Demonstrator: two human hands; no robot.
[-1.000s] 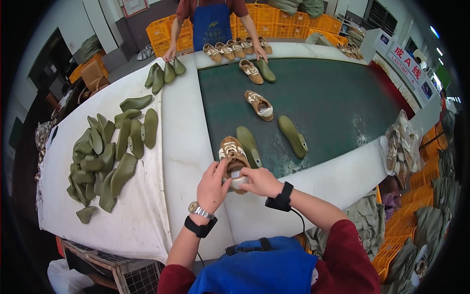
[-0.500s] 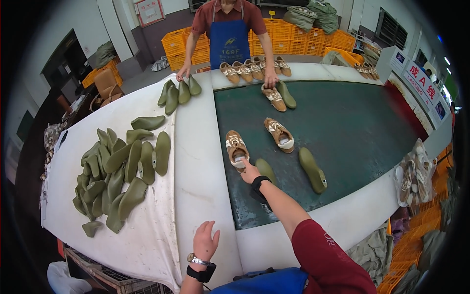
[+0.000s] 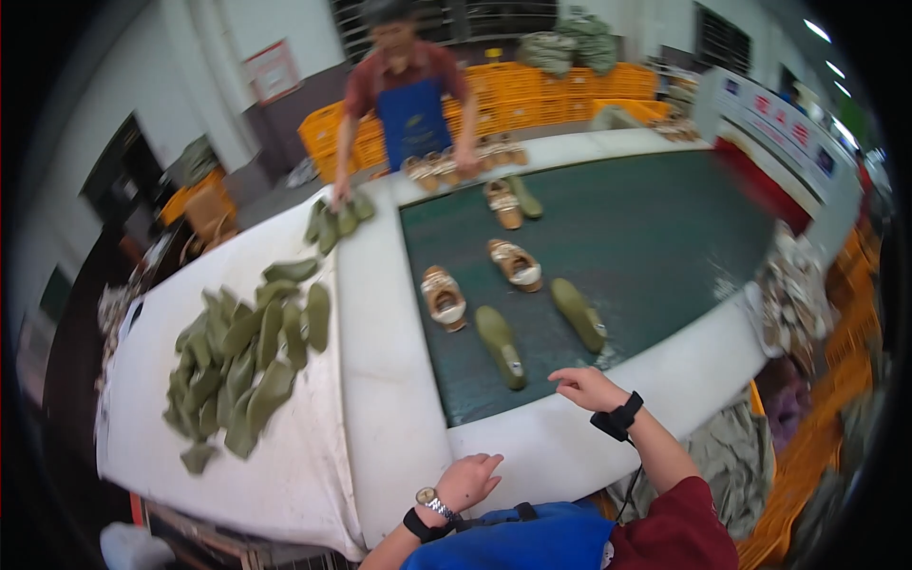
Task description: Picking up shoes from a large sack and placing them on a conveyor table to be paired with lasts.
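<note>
My right hand (image 3: 591, 389) hovers over the near edge of the green belt (image 3: 655, 242), empty, its fingers partly stretched. The nearest things to it are two green shoe lasts, one (image 3: 578, 315) just beyond it and another (image 3: 500, 347) to its left. Low over the white near ledge, my left hand (image 3: 467, 483) holds nothing, fingers loosely extended. Farther up the belt lie two brown-and-white sneakers, the left one (image 3: 444, 298) and the right one (image 3: 515, 264). A third sneaker (image 3: 503, 203) rests beside a green last (image 3: 524, 197) near the far edge.
A heap of green lasts (image 3: 233, 356) covers part of the white table (image 3: 142, 418) on the left. Across the belt, a co-worker (image 3: 414, 123) touches lasts with one hand and sneakers with the other. Bagged shoes (image 3: 796, 294) stand at right; orange crates (image 3: 532, 95) line the back.
My right hand has let go of the left sneaker and pulled back toward me to the right. My left hand has moved right and nearer. The co-worker's hand has left the far sneaker.
</note>
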